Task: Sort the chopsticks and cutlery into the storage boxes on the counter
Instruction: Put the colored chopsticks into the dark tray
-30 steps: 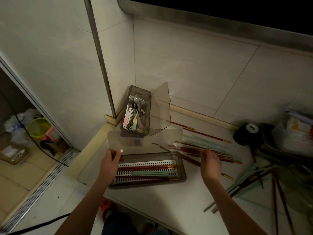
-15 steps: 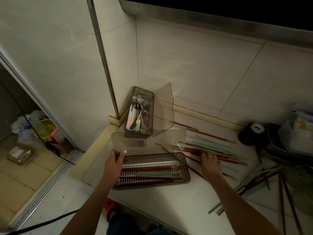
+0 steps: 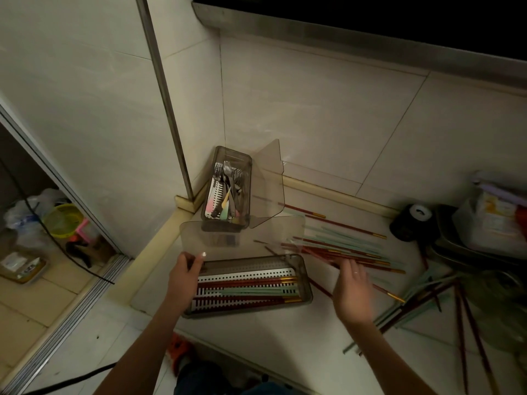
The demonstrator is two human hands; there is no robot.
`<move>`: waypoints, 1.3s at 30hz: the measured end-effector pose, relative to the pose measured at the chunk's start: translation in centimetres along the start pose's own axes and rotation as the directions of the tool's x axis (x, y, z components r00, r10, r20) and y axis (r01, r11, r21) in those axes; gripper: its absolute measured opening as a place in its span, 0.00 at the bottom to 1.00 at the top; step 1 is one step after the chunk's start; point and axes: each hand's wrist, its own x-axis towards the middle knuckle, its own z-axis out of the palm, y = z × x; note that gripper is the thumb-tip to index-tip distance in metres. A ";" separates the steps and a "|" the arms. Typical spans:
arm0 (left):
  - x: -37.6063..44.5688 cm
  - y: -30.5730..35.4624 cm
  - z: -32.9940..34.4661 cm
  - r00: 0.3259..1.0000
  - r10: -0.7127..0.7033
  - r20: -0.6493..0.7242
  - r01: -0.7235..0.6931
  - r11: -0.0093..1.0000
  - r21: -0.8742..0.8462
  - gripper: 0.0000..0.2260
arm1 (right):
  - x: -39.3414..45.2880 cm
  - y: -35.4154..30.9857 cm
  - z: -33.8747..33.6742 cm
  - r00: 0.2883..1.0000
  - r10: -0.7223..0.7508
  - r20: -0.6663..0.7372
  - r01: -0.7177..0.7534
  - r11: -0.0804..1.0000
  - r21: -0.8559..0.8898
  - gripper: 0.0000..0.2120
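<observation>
A smoky clear chopstick box (image 3: pixel 307 292) lies at the counter's front with its lid (image 3: pixel 242 238) standing open; red and mint chopsticks lie on its white slotted tray. My left hand (image 3: pixel 184 270) grips the box's left end, thumb at the lid's edge. My right hand (image 3: pixel 352 289) hovers just right of the box and holds a few blurred chopsticks (image 3: pixel 313 252) that point towards the lid. Behind them lies a loose pile of red and mint chopsticks (image 3: pixel 353 246). In the corner stands the cutlery box (image 3: pixel 232 151), lid (image 3: pixel 271 181) open, with forks and spoons inside.
More chopsticks (image 3: pixel 427 297) are scattered at the right front. A black tape roll (image 3: pixel 413 220), stacked metal trays (image 3: pixel 470 252) and a packet crowd the right side. Tiled walls close the back and left. The counter's edge runs near my arms; floor clutter lies below left.
My right hand came down onto the loose pile, then drew back towards the box with a few chopsticks. My left hand stayed on the box's end. The camera shifted slightly.
</observation>
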 end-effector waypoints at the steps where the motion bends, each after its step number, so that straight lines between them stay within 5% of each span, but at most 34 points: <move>1: 0.0 0.0 0.0 1.000 -0.002 0.001 0.002 1.000 -0.002 0.13 | -0.3 -1.0 -0.2 0.998 -0.067 -0.020 0.068 0.997 0.038 0.20; 5: 0.1 -0.2 -0.1 1.000 -0.014 0.005 0.014 1.000 -0.007 0.13 | -0.6 -6.3 -0.5 0.945 -0.328 -0.009 0.327 0.939 0.105 0.22; 7: 0.2 -0.2 -0.1 1.000 -0.019 0.012 0.019 1.000 -0.011 0.13 | -0.8 -9.3 -0.2 0.919 -0.391 0.055 0.376 0.910 0.175 0.29; 12: 0.3 -0.4 -0.2 0.997 -0.064 0.046 0.069 0.992 -0.108 0.13 | -1.1 -14.7 0.3 0.841 -0.478 0.253 0.363 0.846 0.390 0.23; 18: 0.1 -0.2 -0.2 0.994 -0.101 0.051 0.109 0.976 -0.187 0.14 | -1.1 -14.2 2.4 0.800 -0.342 0.494 0.230 0.934 0.273 0.16; 28: 0.2 -0.3 -0.1 0.994 -0.098 0.049 0.107 0.970 -0.218 0.15 | -0.1 -14.0 2.7 0.758 -0.135 0.638 0.112 0.991 0.076 0.12; 31: 0.4 -0.6 0.1 0.996 -0.088 0.035 0.093 0.975 -0.204 0.16 | -0.4 -12.7 2.7 0.833 -0.159 0.530 0.103 0.986 0.134 0.14; 34: 0.7 -1.0 0.1 0.996 -0.086 0.026 0.089 0.976 -0.196 0.17 | 0.0 -9.8 2.3 0.970 -0.192 0.151 0.151 0.957 0.247 0.17; 36: 0.7 -1.1 0.2 0.996 -0.085 0.026 0.088 0.977 -0.192 0.16 | 0.7 -7.2 2.0 0.996 -0.088 -0.031 0.093 0.960 0.263 0.16; 39: 0.5 -0.9 0.2 0.997 -0.069 0.021 0.071 0.983 -0.168 0.16 | 1.6 -3.8 2.0 0.972 0.225 0.061 -0.233 0.919 0.319 0.12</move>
